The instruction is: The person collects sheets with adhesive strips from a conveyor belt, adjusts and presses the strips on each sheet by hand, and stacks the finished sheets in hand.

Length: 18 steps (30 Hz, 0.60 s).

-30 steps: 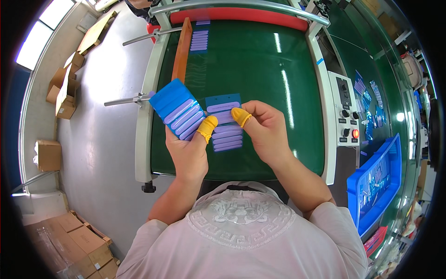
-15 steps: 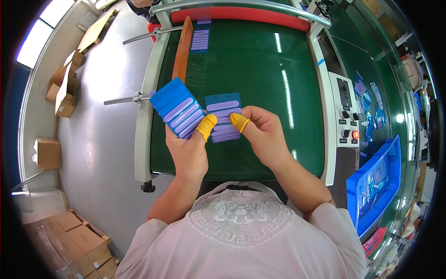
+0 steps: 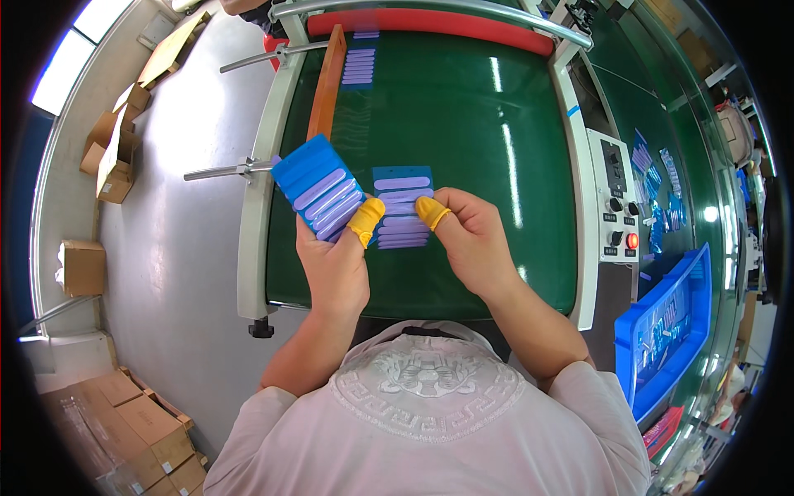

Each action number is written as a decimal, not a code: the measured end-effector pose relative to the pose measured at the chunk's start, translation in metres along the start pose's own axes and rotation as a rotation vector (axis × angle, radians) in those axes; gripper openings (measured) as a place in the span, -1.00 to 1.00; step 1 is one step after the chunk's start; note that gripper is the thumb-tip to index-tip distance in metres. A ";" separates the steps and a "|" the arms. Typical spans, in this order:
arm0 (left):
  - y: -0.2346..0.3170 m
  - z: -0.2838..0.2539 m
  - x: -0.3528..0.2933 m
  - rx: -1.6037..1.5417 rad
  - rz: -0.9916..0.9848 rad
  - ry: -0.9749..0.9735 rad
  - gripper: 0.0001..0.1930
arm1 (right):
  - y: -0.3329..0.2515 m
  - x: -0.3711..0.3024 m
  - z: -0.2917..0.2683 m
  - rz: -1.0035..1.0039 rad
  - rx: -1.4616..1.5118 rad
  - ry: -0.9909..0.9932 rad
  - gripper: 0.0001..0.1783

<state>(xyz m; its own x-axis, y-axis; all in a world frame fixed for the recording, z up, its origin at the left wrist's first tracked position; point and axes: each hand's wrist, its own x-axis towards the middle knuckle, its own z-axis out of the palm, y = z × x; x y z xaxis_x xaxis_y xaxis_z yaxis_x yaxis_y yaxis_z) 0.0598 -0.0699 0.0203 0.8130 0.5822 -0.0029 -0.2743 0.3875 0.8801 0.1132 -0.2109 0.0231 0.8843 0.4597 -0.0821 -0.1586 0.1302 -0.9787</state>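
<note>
My left hand [image 3: 335, 269] is closed on a blue pack [image 3: 318, 183] of purple strips with rounded ends, which is tilted; whether it is one pack or a stack I cannot tell. In my right hand [image 3: 471, 240], between thumb and fingers, is a second flat pack [image 3: 403, 183] with a row of the same purple strips on a blue backing. Its left edge meets the left hand's pack. Yellow finger cots cover both thumbs. Both hands are above the green conveyor belt [image 3: 471, 116]. My other fingertips are hidden behind the packs.
Along the belt's left side runs an orange guide bar [image 3: 327, 87], with another strip pack [image 3: 358, 68] beside it. A red roller [image 3: 428, 23] spans the far end. To the right are a control panel [image 3: 614, 194] with a lit red button and a blue tray [image 3: 626, 351] holding packs.
The right hand's pack has shifted slightly right and away from me. Both hands keep their hold, and the left hand's pack has hardly moved.
</note>
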 end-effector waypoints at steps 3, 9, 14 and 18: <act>-0.003 -0.005 0.000 0.039 0.018 -0.031 -0.56 | 0.003 0.002 0.000 -0.004 0.003 0.014 -0.83; -0.005 -0.014 0.007 0.111 0.067 0.006 -0.64 | 0.009 0.020 0.002 0.049 0.118 0.051 -0.81; 0.014 -0.035 0.021 0.086 0.115 0.089 -0.71 | 0.009 0.062 0.003 0.166 0.186 0.044 -0.79; 0.030 -0.077 0.025 0.175 0.254 0.169 -0.70 | 0.024 0.115 0.014 0.193 0.204 0.037 -0.77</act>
<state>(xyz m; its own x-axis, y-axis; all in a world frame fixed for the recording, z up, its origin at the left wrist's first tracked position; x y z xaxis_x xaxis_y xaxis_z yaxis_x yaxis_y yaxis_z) 0.0331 0.0111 0.0101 0.6297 0.7600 0.1607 -0.3529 0.0956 0.9308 0.2047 -0.1432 -0.0074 0.8437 0.4617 -0.2741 -0.4076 0.2186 -0.8866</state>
